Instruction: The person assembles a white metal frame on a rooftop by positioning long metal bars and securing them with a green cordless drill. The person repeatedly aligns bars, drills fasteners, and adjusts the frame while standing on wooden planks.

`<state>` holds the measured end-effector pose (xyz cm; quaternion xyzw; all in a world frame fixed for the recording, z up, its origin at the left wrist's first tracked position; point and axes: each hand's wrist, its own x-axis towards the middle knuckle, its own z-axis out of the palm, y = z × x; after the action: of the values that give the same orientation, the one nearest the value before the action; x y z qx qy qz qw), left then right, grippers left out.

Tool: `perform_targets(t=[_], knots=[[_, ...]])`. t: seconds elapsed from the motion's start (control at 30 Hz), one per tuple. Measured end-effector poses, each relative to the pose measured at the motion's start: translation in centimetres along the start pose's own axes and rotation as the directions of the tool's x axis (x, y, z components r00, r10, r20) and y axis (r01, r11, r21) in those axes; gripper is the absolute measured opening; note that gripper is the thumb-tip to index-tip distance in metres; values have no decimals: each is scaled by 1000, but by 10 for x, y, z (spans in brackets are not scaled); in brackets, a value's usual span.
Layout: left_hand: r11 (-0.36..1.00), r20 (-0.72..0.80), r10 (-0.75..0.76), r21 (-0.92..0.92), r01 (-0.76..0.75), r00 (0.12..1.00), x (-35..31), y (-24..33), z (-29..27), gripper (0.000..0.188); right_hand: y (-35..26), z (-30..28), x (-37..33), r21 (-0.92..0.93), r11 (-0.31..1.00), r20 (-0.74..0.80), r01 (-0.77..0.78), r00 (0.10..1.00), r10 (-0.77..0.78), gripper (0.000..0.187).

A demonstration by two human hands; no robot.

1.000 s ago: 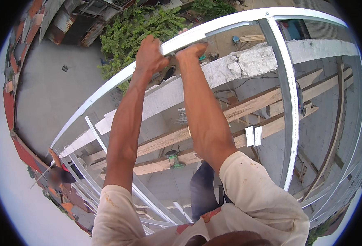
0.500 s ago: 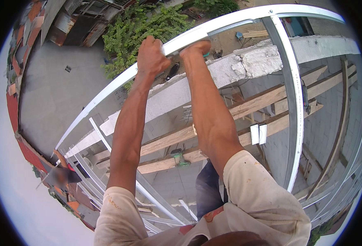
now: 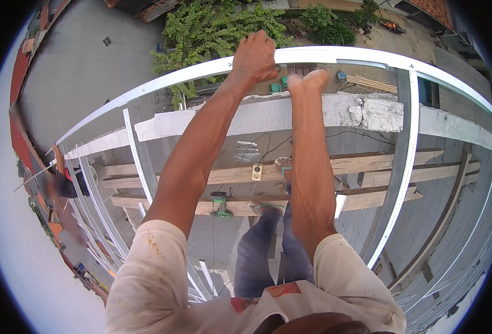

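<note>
A long white metal channel (image 3: 368,57) crosses in front of me, with a lapped joint right of my hands. My left hand (image 3: 255,57) is closed round it, knuckles up above its top edge. Just below the channel, right of the left hand, is my right hand (image 3: 309,81). It is bent at the wrist and somewhat blurred; its fingers are hidden, so their grip does not show. A white upright stud (image 3: 406,161) joins the channel farther right.
Below lie a rough concrete beam (image 3: 201,123) and wooden planks (image 3: 346,163) under my feet. A green power tool (image 3: 220,205) and a socket block (image 3: 257,172) rest on the planks. Another person (image 3: 70,181) is at the far left, near more metal studs (image 3: 137,153).
My view has turned, so the channel lies more level and my feet show. My left hand keeps its hold at the same place. My right hand sits slightly lower against the channel.
</note>
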<state>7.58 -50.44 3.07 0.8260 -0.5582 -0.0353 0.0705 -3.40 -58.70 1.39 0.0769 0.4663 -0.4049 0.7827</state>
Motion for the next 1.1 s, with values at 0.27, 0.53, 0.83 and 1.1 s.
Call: perform_targets(t=[0.27,0.53,0.83,1.1], knots=[[996,-105,-29,85,38,994,-12,6,-1,57,-35,-45,-70,-478,833,451,279,892,-40,70],[988,-349,-98,-146,50,932,-40,9,-15,68,-45,-51,-67,-519,775,522,360,852,-46,67],[-319,367,-744,-929,186,558,-302,58,15,26,-51,-43,-80,-606,661,585,442,811,-5,73],[-681,801,-566,-587,437,194,-582,150,78,32,-44,-30,-106,-723,526,580,449,807,109,82]])
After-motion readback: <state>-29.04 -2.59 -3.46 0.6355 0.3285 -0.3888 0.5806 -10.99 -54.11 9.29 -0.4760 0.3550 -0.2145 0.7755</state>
